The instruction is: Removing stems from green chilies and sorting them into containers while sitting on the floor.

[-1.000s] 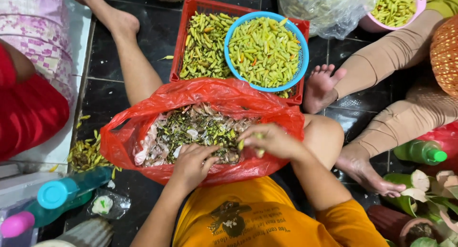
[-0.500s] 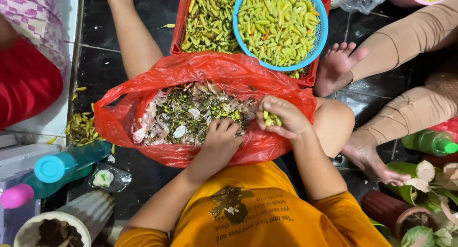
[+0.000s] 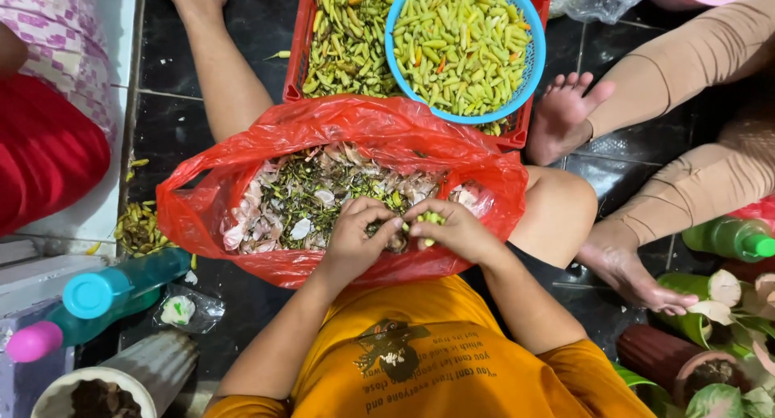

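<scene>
Seated on a dark tiled floor (image 3: 173,127), a person in an orange printed T-shirt (image 3: 428,361) works over a crumpled red plastic bag (image 3: 379,131) of stems and papery peelings lying open across the lap. The left hand (image 3: 355,240) and right hand (image 3: 456,228) meet above the scraps, fingertips pressed together, pinching a small green chilli (image 3: 432,218) between them. Just beyond the bag, touching its far edge, stands a red plastic crate (image 3: 300,42) of green chillies, with a round blue plastic basket (image 3: 533,63) of more chillies set inside it. Another person's bare foot (image 3: 565,115) rests beside the crate. A teal bottle with a blue cap (image 3: 121,285) lies at the near left; a green bottle (image 3: 726,236) at right.
</scene>
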